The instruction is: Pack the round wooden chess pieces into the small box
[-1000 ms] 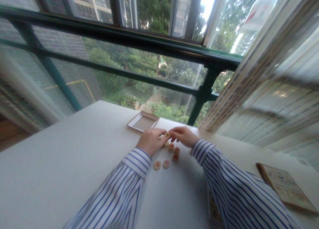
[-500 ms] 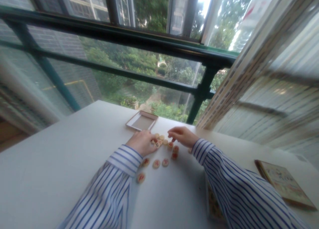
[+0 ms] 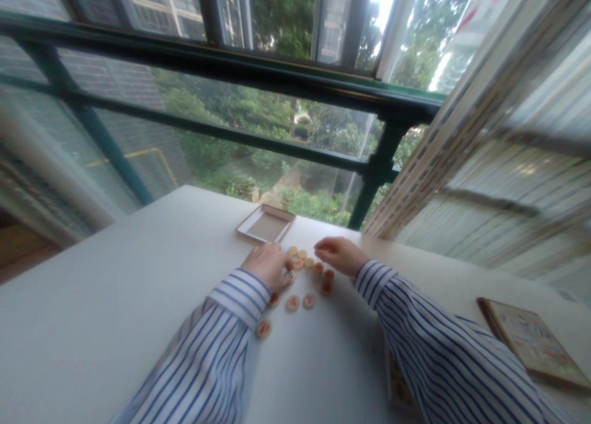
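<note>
My left hand is closed at the near left of a small cluster of xiangqi pieces, its thumb and fingers on a round piece with a dark character. My right hand hovers just right of the cluster, fingers curled together; whether anything is in them is hidden. Between the hands lie several pale blank-topped pieces and a red-marked piece. Close below the right hand sits a stack of red-marked pieces. Nearer to me, red-marked pieces lie spread out, one lowest at the left.
A shallow open tray, like a box lid, lies behind my left hand on the white table. Under my right forearm, a box is partly hidden. A flat picture-covered case lies at right. Windows and a green railing stand behind.
My left hand has drawn slightly toward me with the dark-marked piece, uncovering a red-marked one. The fingers of my right hand have curled together. The view has shifted a little.
</note>
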`<action>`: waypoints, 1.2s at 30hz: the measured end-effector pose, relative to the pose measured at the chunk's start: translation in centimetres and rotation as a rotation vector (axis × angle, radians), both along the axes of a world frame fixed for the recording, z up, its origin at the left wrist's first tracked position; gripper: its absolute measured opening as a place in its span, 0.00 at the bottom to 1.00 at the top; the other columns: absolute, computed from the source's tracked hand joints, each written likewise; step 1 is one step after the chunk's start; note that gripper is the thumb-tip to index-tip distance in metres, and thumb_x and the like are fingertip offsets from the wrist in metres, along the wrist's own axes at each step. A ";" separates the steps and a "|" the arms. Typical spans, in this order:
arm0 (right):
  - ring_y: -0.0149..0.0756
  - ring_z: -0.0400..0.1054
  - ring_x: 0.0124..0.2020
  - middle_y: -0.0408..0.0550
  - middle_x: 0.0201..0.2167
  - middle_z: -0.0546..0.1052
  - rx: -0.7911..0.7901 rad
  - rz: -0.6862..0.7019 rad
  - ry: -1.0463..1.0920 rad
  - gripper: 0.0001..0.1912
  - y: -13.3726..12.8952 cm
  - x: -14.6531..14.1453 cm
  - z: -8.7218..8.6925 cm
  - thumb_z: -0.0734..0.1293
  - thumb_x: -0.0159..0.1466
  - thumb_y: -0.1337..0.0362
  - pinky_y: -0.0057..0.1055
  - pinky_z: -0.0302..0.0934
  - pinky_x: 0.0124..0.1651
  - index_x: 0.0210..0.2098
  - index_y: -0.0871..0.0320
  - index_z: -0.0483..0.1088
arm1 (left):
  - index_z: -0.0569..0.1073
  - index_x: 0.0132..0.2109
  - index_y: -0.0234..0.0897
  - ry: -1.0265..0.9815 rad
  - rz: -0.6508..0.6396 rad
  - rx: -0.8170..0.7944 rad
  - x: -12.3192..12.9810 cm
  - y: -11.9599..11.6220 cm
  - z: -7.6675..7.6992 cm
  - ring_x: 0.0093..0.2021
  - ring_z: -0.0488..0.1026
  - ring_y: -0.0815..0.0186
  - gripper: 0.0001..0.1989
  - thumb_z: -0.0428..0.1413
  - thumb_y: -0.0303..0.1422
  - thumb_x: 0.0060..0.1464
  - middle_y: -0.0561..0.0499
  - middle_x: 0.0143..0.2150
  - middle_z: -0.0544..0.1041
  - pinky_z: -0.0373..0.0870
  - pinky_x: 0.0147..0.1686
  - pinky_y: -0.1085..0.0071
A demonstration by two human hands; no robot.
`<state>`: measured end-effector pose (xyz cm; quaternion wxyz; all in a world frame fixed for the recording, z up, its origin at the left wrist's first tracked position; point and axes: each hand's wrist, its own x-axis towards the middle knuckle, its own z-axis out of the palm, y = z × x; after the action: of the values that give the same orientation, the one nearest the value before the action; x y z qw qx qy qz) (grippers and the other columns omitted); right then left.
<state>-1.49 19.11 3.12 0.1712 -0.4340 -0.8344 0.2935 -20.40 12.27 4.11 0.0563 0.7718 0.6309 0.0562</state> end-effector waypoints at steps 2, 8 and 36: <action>0.30 0.68 0.30 0.46 0.30 0.76 0.086 0.001 -0.087 0.11 -0.3 0.0 0.0 0.63 0.56 0.62 0.26 0.60 0.34 0.36 0.58 0.72 | 0.77 0.32 0.47 0.019 0.000 -0.009 0.1 0.0 -0.1 0.39 0.68 0.55 0.10 0.55 0.40 0.39 0.46 0.34 0.71 0.63 0.39 0.61; 0.31 0.66 0.29 0.46 0.32 0.75 0.182 -0.002 -0.266 0.12 -0.8 -0.4 0.0 0.63 0.55 0.60 0.26 0.57 0.31 0.37 0.56 0.71 | 0.77 0.31 0.46 0.043 -0.006 -0.024 0.2 0.0 -0.2 0.39 0.69 0.56 0.10 0.54 0.40 0.40 0.46 0.33 0.71 0.64 0.37 0.63; 0.38 0.65 0.36 0.49 0.35 0.73 0.323 0.058 -0.486 0.11 -1.5 -1.5 -0.7 0.61 0.55 0.62 0.33 0.54 0.37 0.37 0.55 0.68 | 0.73 0.41 0.38 -0.168 0.025 0.202 -2.3 1.0 -0.2 0.38 0.71 0.62 0.16 0.51 0.39 0.46 0.48 0.37 0.75 0.65 0.39 0.68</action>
<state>-3.00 17.63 2.40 0.0246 -0.4350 -0.8988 0.0491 -22.73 13.26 3.90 0.0303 0.7582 0.6246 0.1846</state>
